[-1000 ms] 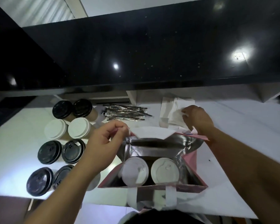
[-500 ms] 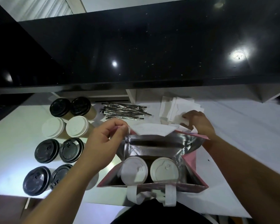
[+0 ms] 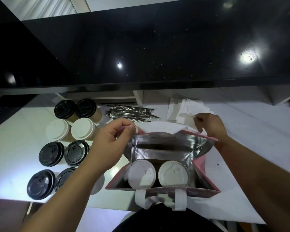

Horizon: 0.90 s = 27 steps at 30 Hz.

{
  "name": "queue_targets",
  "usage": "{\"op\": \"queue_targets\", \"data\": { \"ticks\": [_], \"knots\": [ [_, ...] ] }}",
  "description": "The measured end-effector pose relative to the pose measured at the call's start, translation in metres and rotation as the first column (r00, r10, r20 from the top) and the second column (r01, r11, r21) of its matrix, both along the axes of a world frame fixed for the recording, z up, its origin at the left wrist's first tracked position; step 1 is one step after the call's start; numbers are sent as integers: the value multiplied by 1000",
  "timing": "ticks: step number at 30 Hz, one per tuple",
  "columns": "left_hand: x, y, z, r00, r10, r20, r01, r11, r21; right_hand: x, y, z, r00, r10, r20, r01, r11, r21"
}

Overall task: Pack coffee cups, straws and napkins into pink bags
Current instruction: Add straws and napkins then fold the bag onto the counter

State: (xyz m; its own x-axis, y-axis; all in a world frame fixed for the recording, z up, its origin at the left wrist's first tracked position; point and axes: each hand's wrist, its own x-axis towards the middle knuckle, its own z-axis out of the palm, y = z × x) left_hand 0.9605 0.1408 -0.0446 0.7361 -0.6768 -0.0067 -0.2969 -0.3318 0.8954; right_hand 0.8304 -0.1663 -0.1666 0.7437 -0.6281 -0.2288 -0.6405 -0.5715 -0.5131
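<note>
A pink bag point(image 3: 203, 166) with a silver lining stands open on the white counter, its white handles hanging over the near edge. Two white-lidded coffee cups point(image 3: 157, 174) stand side by side inside it. My left hand point(image 3: 110, 139) pinches the bag's far left rim and holds it open. My right hand point(image 3: 209, 124) is behind the bag's far right corner and pinches a white napkin point(image 3: 188, 121) from the napkin pile point(image 3: 182, 108). A bundle of wrapped straws point(image 3: 131, 113) lies behind the bag.
Several lidded cups point(image 3: 65, 141), some with black lids and two with white, stand in rows to the left of the bag. A glossy black raised counter point(image 3: 157, 47) overhangs the far side. The white counter's near edge point(image 3: 10, 198) runs along the bottom left.
My right hand has drawn back from the napkin pile toward the bag's far right corner, bringing a napkin with it. My left hand keeps its pinch on the rim.
</note>
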Motion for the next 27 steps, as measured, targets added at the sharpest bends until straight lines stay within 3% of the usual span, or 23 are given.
{"op": "queue_targets", "data": {
  "ticks": [7,10,13,17,19,22,24,27],
  "knots": [
    [9,1,-8,997,47,-55,-45,999,27,-5,-6,10,972,-139,190,154,986,-66],
    [9,0,-10,997,52,-61,-51,999,13,-11,-8,31,903,-319,288,293,947,129],
    [10,-1,-10,998,59,-28,-58,998,19,-27,7,63,786,-470,402,322,866,384],
    [7,-2,-8,997,78,-1,-78,997,-16,-57,40,126,693,-476,542,262,866,425],
    [5,-3,-6,995,94,-10,-95,995,-34,-72,56,164,680,-389,622,207,915,345],
    [5,-4,-3,996,84,-16,-84,996,-28,-87,81,219,753,-105,650,8,989,150],
    [6,-4,-1,998,69,-14,-69,997,-23,-89,97,243,849,124,514,-166,985,37],
    [6,-5,1,999,47,-14,-47,999,-6,-76,120,244,932,345,115,-335,937,-98]
  ]
}}
